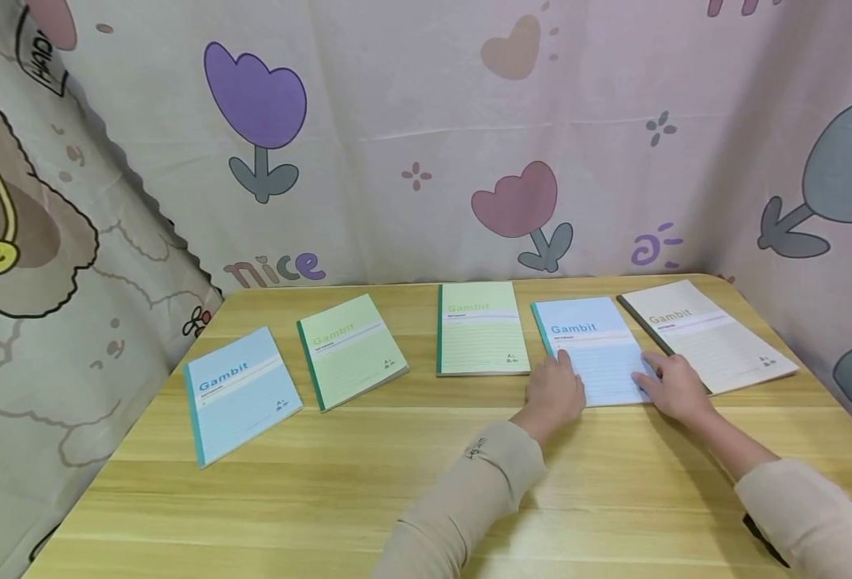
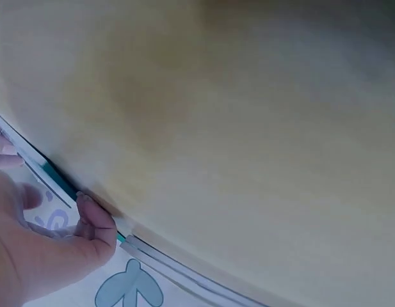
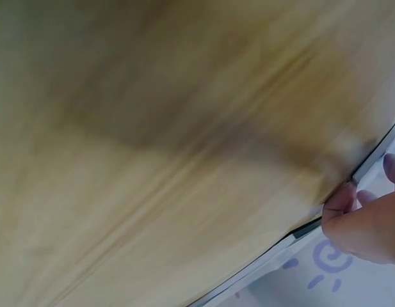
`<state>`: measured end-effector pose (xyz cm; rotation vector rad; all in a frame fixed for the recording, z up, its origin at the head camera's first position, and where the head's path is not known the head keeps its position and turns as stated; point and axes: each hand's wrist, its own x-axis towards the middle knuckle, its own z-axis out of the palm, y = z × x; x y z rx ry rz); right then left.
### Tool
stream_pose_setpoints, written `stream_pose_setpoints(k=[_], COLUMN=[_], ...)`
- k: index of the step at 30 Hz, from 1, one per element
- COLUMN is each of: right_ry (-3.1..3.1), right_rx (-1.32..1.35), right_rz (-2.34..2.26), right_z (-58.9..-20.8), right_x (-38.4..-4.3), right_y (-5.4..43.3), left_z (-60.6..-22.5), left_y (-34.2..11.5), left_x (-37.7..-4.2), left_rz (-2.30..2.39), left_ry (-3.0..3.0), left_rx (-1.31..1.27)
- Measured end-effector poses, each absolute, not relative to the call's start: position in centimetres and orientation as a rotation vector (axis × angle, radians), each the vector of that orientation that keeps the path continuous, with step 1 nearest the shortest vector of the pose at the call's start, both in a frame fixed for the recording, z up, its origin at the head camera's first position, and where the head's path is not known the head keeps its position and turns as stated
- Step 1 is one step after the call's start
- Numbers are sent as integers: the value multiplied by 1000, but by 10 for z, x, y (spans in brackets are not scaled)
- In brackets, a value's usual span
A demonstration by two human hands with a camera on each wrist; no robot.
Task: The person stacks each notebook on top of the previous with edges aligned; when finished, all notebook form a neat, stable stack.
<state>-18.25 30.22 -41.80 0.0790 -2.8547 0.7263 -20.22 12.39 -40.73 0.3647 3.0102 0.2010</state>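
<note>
5 Gambit notebooks are out on the wooden surface point(image 1: 288, 507), and we take the middle green notebook point(image 1: 480, 346) as our landmark! Just to its right we find the held blue notebook point(image 1: 603, 354), blue-green spine on its left side. Here's the left hand point(image 1: 556, 394), right by the landmark's near right corner, its grip closed on the left edge of the held blue notebook, a finger reaching onto the cover. Farther right of the landmark we spot the right hand point(image 1: 675, 390), its grip pinching the opposite edge, and it overlaps the white notebook point(image 1: 708, 338) from our angle; whether they touch, we can't tell. That dark-spined white notebook lies angled, the farthest right of the landmark. Swinging left of the landmark, we pick up the angled green notebook point(image 1: 354, 354), then, farther left, the outer blue notebook point(image 1: 241, 394). 2 beige sleeves point(image 1: 462, 498) come in on the near side of the landmark, and behind it hangs a curtain point(image 1: 368, 161) printed with tulips.
</note>
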Motion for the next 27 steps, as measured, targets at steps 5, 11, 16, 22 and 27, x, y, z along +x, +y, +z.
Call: stream_pose_setpoints(k=[5,11,16,22,27], right_ry=[-2805,-2865,-2912,-2944,-2935], right_rx=[61,38,12,-3,34], right_rz=[749,759,752,751,758], right_z=[-423,-417,-415,-415,-415], right_x=[-180,-175,-177,-177,-177], right_y=[298,291,291,291,294], left_z=[-406,-406,-404,-401,-404], left_y=[126,126,120,112,105], left_x=[-203,-205,-206,-206,-210], left_rz=[2,-73,83,588,1319], left_ry=[2980,2981,3011,2972,2701], left_rx=[330,324,350,307,173])
